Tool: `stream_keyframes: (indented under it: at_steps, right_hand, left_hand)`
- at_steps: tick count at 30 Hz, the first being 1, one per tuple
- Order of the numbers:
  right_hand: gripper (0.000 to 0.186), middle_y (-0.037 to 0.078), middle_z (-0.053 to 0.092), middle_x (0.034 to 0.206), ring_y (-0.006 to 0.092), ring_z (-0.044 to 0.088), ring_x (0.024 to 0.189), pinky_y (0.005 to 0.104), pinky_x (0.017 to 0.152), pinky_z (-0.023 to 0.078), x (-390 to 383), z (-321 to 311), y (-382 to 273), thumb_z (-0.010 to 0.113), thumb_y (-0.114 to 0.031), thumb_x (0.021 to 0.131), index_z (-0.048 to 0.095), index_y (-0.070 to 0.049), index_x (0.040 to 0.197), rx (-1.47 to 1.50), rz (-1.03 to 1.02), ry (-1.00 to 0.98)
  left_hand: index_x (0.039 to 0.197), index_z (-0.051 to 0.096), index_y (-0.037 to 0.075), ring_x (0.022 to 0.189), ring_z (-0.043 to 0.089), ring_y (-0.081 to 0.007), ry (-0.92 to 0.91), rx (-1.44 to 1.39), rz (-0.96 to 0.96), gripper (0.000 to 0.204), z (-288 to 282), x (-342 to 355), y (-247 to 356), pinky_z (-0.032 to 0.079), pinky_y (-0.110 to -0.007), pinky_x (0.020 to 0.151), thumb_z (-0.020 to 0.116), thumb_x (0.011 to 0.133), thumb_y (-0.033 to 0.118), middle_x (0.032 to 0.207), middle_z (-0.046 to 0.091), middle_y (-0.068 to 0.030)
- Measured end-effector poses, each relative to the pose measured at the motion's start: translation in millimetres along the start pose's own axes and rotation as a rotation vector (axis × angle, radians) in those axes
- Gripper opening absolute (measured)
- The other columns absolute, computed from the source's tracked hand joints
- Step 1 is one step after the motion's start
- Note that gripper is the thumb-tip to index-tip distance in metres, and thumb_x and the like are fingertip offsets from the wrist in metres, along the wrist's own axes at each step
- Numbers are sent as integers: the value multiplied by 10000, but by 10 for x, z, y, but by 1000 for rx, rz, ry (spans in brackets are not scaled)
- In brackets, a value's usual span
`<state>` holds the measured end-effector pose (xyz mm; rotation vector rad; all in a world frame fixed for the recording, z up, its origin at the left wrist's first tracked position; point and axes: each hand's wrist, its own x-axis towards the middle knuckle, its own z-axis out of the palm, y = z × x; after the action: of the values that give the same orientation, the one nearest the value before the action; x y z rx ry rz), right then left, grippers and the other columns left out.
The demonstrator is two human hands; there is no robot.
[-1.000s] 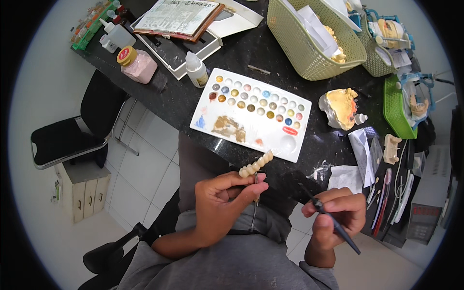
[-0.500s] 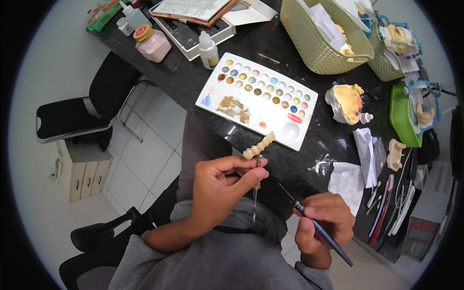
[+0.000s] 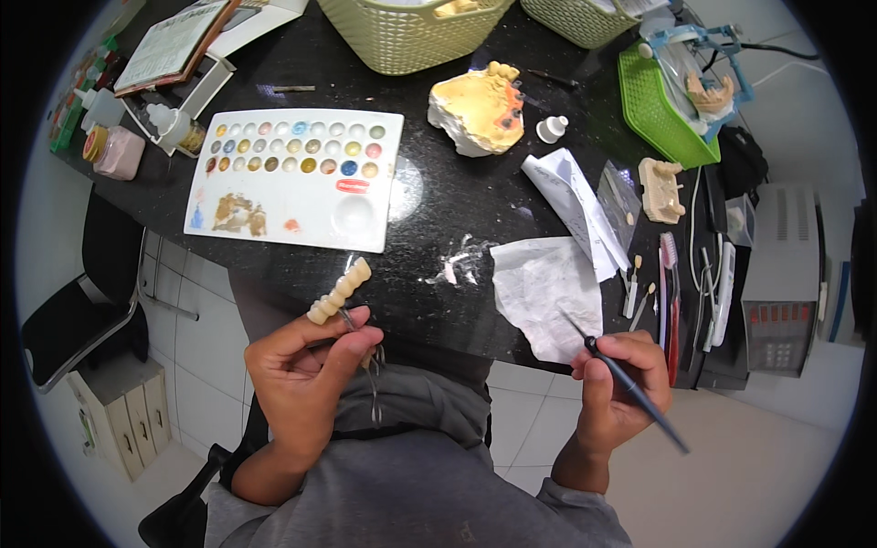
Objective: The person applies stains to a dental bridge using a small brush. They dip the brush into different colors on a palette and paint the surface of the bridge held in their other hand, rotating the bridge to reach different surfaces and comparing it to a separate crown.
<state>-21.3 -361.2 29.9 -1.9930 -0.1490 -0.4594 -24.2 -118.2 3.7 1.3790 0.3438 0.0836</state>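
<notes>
My left hand [image 3: 306, 384] pinches a metal clamp [image 3: 375, 397] that carries a row of cream artificial teeth [image 3: 340, 290], short of the desk's front edge. In my right hand [image 3: 617, 397] is a dark-handled fine brush [image 3: 639, 402], its thin tip over a crumpled white tissue [image 3: 539, 283]. A white palette [image 3: 292, 210] with several colored wells lies beyond my left hand. Farther back stands a plaster-and-yellow dental model [image 3: 470, 114], beside a small white cap [image 3: 550, 129].
Several brushes and tools [image 3: 670, 274] lie right, near a folded paper [image 3: 575, 215], beige model [image 3: 660, 192] and gray machine [image 3: 776, 283]. Baskets [image 3: 411, 41], a green tray [image 3: 653, 105] and bottles [image 3: 119, 151] line the back and left. A black chair [image 3: 100, 256] stands left of the desk.
The view has swung rightward, shifting the desk's contents left and bringing the tissue nearer the middle. The brush tip is now over the tissue; both hands keep hold of their items.
</notes>
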Motion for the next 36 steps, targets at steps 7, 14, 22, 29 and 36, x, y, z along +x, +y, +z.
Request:
stream_keyframes:
  at_steps: [7, 14, 22, 29, 36]
  right_hand:
    - [165, 131, 616, 675, 165, 627, 567, 221, 507, 501, -89, 40, 20, 670, -64, 784, 555, 39, 840, 87, -12, 80]
    - [116, 104, 587, 598, 154, 582, 479, 220, 436, 442, -60, -44, 98, 646, -60, 752, 559, 16, 762, -5, -113, 11]
    - [115, 95, 578, 605, 165, 570, 482, 230, 434, 432, -115, -81, 178, 640, -54, 740, 559, 26, 752, 20, -135, 30]
    - [156, 114, 585, 656, 191, 589, 506, 259, 462, 499, -83, 218, -65, 652, -14, 708, 579, 25, 841, 237, -206, -12]
    - [190, 115, 609, 652, 190, 615, 532, 255, 484, 506, 160, 681, -283, 691, 24, 611, 591, 17, 774, 316, -248, -282]
  left_hand:
    - [911, 622, -65, 738, 671, -196, -50, -42, -62, 110, 67, -34, -17, 573, -325, 673, 651, 826, -1, 906, 659, -179]
    - [894, 605, -36, 728, 671, -190, -29, -27, -72, 128, 81, -33, -24, 576, -334, 648, 674, 823, 44, 909, 655, -170]
    - [898, 601, -37, 718, 670, -195, -45, -31, -63, 168, 72, -27, -72, 578, -339, 647, 700, 809, 65, 911, 655, -164]
    - [962, 629, -84, 862, 667, -186, -115, -136, -127, 165, 27, -1, 19, 575, -249, 724, 663, 803, -59, 979, 657, -194]
    - [916, 652, -82, 877, 654, -152, -109, -148, -191, 135, 27, 23, 74, 573, -219, 695, 686, 795, -32, 934, 669, -159]
